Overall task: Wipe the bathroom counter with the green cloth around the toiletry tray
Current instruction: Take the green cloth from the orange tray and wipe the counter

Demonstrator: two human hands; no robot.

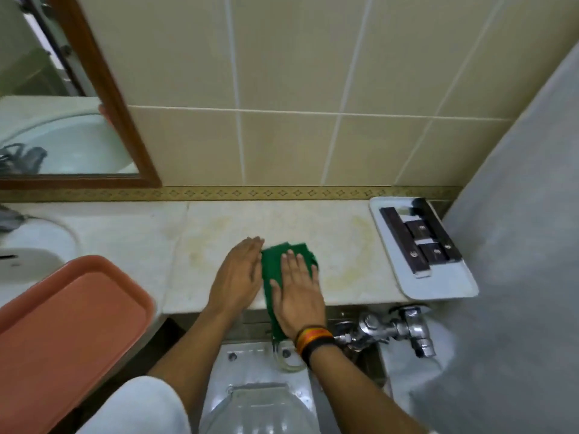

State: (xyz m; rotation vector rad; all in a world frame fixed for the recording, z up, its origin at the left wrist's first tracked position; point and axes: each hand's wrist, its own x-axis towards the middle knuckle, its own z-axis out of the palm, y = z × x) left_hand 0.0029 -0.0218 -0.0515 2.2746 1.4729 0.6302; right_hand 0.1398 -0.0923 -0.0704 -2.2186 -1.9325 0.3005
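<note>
The counter (282, 220) looked like pale polished stone, faintly stained yellow. The green cloth (274, 261) was soft matt fabric. Glossy ceramic wall tiles (282, 57), shiny chrome flush valve (391, 330), a smooth white plastic toiletry tray (445, 286), a dark varnished wooden mirror frame (125, 120).

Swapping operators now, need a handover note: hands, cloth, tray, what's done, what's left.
Right hand: flat, pressing the green cloth on the counter, mid-front; cloth end hangs over the front edge.
Left hand: flat on the counter, touching the cloth's left side.
White tray with dark packets sits at the right end, apart from the cloth.
Done: cannot tell. Left: yellowish marks remain by the tray; wipe around it.
</note>
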